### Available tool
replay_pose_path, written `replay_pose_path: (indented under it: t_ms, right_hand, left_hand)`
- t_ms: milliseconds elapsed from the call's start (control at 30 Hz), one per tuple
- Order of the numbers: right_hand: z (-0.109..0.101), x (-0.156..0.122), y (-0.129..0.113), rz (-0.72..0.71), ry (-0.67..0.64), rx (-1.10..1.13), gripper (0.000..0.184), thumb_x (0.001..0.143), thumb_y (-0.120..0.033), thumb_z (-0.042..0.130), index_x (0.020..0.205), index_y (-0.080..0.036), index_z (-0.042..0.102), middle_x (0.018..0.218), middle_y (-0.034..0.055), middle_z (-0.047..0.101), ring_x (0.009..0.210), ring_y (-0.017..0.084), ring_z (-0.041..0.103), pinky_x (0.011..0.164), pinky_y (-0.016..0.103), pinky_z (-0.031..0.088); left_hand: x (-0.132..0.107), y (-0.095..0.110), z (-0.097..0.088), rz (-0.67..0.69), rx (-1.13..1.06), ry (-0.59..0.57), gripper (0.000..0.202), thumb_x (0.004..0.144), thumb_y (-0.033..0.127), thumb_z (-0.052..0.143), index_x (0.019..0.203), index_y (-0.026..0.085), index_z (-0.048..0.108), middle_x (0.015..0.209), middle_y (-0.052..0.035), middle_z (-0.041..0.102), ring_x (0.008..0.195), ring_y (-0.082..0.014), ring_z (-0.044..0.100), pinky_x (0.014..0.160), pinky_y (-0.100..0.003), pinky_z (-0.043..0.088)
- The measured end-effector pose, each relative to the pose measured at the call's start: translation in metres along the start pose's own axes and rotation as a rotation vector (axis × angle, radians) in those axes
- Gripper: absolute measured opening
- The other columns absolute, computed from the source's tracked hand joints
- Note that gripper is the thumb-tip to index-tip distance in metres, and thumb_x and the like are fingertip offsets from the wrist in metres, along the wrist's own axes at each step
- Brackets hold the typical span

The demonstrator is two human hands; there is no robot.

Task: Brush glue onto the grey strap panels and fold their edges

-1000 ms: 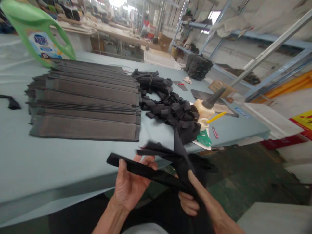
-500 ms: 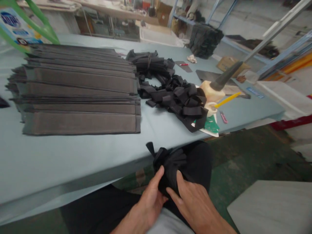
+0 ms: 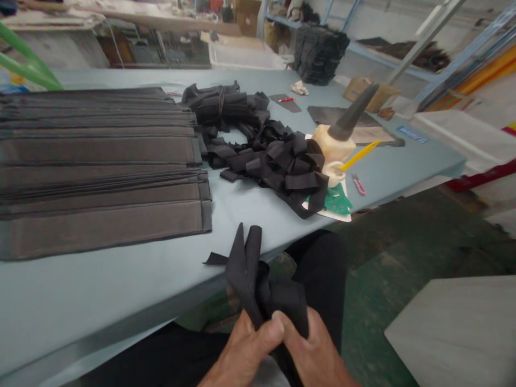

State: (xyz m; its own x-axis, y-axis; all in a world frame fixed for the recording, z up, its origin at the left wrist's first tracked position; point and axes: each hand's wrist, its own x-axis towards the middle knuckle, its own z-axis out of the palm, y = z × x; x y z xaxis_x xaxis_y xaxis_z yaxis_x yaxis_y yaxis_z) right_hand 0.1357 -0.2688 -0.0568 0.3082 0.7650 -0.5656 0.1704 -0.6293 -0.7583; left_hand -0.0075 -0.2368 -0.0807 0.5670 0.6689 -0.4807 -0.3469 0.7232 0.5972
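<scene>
Over my lap, just off the table's front edge, both hands grip a bunch of black fabric strips (image 3: pixel 252 279). My left hand (image 3: pixel 252 341) is closed round the lower left of the bunch, its thumb pressed across the front. Closed on the lower right side is my right hand (image 3: pixel 310 344), its thumb meeting the left one. Loose strip ends fan upward and to the left, over the table edge. Folds of the fabric hide most of my fingers. Beyond lies a tangled pile of black strips (image 3: pixel 294 161).
Overlapping dark flat fabric pieces (image 3: pixel 105 226) cover the table's left side. A tied black bundle (image 3: pixel 226 105) lies behind the pile. To the right stand a glue bottle with a dark cone nozzle (image 3: pixel 332 142), a cup holding a yellow stick (image 3: pixel 334 173), and a pink cutter (image 3: pixel 358 184).
The bunch has opened from a compact wad into longer ends pointing up. My hands have moved closer together and slightly lower, thumbs now meeting. The view has shifted right.
</scene>
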Motion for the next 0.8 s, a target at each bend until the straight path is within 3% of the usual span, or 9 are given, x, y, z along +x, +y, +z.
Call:
replay_pose_path:
  t_ms: [100, 267, 367, 433, 500, 567, 633, 733, 800]
  right_hand:
    - [-0.002, 0.004, -0.023, -0.251, -0.216, -0.131, 0.051, 0.094, -0.065, 0.056, 0.087, -0.02, 0.078, 0.085, 0.0089, 0.077, 0.081, 0.026, 0.073, 0.077, 0.031, 0.057]
    - [-0.014, 0.023, -0.091, -0.652, -0.43, -0.152, 0.036, 0.096, -0.049, 0.056, 0.086, -0.022, 0.076, 0.079, 0.005, 0.074, 0.078, 0.022, 0.07, 0.08, 0.027, 0.054]
    - [-0.017, 0.038, -0.12, -0.676, -0.525, -0.158, 0.037, 0.098, -0.051, 0.054, 0.097, -0.02, 0.073, 0.09, 0.0052, 0.073, 0.09, 0.022, 0.069, 0.082, 0.027, 0.052]
    - [-0.013, 0.053, -0.126, -0.608, -0.622, -0.181, 0.035, 0.101, -0.048, 0.05, 0.102, -0.019, 0.07, 0.098, 0.004, 0.073, 0.093, 0.021, 0.067, 0.081, 0.026, 0.051]
    - [-0.007, 0.069, -0.12, -0.524, -0.679, -0.286, 0.034, 0.101, -0.044, 0.049, 0.093, -0.017, 0.067, 0.091, 0.0032, 0.071, 0.083, 0.02, 0.065, 0.074, 0.026, 0.047]
    - [-0.004, 0.08, -0.108, -0.478, -0.656, -0.403, 0.036, 0.1, -0.044, 0.048, 0.081, -0.017, 0.063, 0.079, 0.003, 0.067, 0.073, 0.019, 0.061, 0.067, 0.027, 0.042]
    - [-0.005, 0.084, -0.096, -0.448, -0.551, -0.469, 0.038, 0.1, -0.046, 0.05, 0.077, -0.018, 0.062, 0.075, 0.0044, 0.067, 0.072, 0.02, 0.061, 0.066, 0.029, 0.04]
    - [-0.014, 0.086, -0.085, -0.407, -0.335, -0.416, 0.034, 0.093, -0.051, 0.06, 0.091, -0.018, 0.07, 0.088, 0.0079, 0.073, 0.085, 0.024, 0.067, 0.074, 0.031, 0.043]
    - [-0.019, 0.09, -0.083, -0.421, -0.274, -0.26, 0.041, 0.094, -0.056, 0.059, 0.106, -0.019, 0.071, 0.1, 0.0084, 0.074, 0.095, 0.026, 0.068, 0.082, 0.032, 0.046]
  left_hand:
    - [0.009, 0.013, 0.007, 0.079, 0.003, 0.148, 0.065, 0.078, 0.061, 0.081, 0.128, 0.021, 0.072, 0.12, -0.0115, 0.075, 0.128, -0.0401, 0.061, 0.11, -0.05, 0.049]
    - [0.007, 0.08, 0.008, 0.224, 0.112, 0.013, 0.054, 0.074, 0.055, 0.086, 0.112, 0.019, 0.08, 0.108, -0.0111, 0.08, 0.12, -0.0414, 0.067, 0.108, -0.05, 0.051]
    - [0.008, 0.107, 0.002, 0.234, 0.126, 0.01, 0.055, 0.071, 0.054, 0.088, 0.109, 0.016, 0.081, 0.105, -0.0132, 0.08, 0.117, -0.0406, 0.069, 0.107, -0.049, 0.053]
    - [0.018, 0.11, -0.004, 0.15, 0.024, 0.139, 0.054, 0.064, 0.052, 0.093, 0.1, 0.014, 0.082, 0.101, -0.0143, 0.08, 0.114, -0.0398, 0.071, 0.106, -0.047, 0.054]
    - [0.033, 0.103, -0.009, 0.088, -0.095, 0.327, 0.05, 0.056, 0.047, 0.097, 0.089, 0.013, 0.082, 0.094, -0.0131, 0.081, 0.111, -0.0385, 0.072, 0.106, -0.045, 0.055]
    - [0.046, 0.093, -0.012, 0.072, -0.153, 0.447, 0.046, 0.053, 0.041, 0.098, 0.085, 0.013, 0.082, 0.091, -0.0109, 0.081, 0.111, -0.0367, 0.072, 0.107, -0.043, 0.055]
    - [0.055, 0.086, -0.011, 0.075, -0.154, 0.471, 0.042, 0.056, 0.039, 0.098, 0.086, 0.014, 0.082, 0.093, -0.0098, 0.082, 0.112, -0.0345, 0.072, 0.108, -0.041, 0.054]
    - [0.059, 0.085, -0.006, 0.082, -0.138, 0.459, 0.044, 0.055, 0.041, 0.099, 0.085, 0.013, 0.081, 0.1, -0.011, 0.082, 0.114, -0.0346, 0.071, 0.11, -0.04, 0.052]
    - [0.059, 0.089, -0.001, 0.087, -0.117, 0.438, 0.049, 0.053, 0.042, 0.1, 0.088, 0.014, 0.082, 0.105, -0.0112, 0.081, 0.117, -0.0354, 0.07, 0.112, -0.041, 0.051]
